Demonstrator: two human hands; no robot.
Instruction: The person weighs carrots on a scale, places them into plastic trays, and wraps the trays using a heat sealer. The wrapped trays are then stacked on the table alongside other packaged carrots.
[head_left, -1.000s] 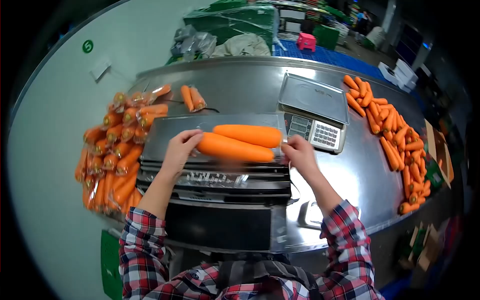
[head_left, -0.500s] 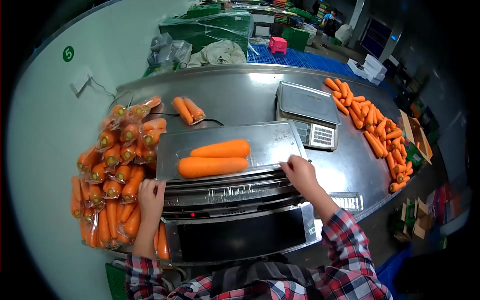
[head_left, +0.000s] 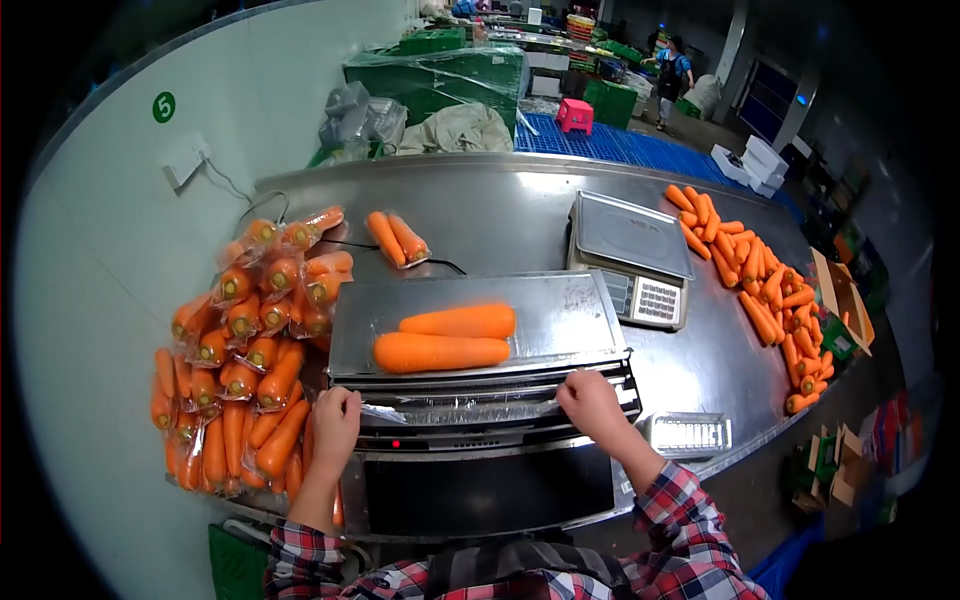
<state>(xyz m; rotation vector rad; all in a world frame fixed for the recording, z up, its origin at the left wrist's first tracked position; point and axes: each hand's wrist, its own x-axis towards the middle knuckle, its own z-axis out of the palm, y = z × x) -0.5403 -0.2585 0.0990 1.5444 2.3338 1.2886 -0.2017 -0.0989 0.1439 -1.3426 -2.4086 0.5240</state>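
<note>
A wrapping machine with a flat metal top plate (head_left: 560, 300) stands in front of me. Two large carrots (head_left: 440, 352) lie side by side on that plate. Below them, a strip of clear plastic film (head_left: 475, 412) stretches across the film roll slot. My left hand (head_left: 337, 418) is closed at the strip's left end, beside the pile of wrapped carrots. At the other end, my right hand (head_left: 592, 404) pinches the film near the machine's right corner. The fingertips of both hands are partly hidden.
Wrapped carrots (head_left: 240, 370) are heaped at left, and one wrapped pair (head_left: 397, 238) lies behind the machine. A digital scale (head_left: 632, 250) sits at right, with loose carrots (head_left: 765, 285) beyond it. A small metal tray (head_left: 690, 434) is near the front edge. A person (head_left: 672, 80) stands far back.
Both hands have come down from the top plate's front edge to the film slot, the film now drawn between them. The carrots stay on the plate. My view has shifted slightly.
</note>
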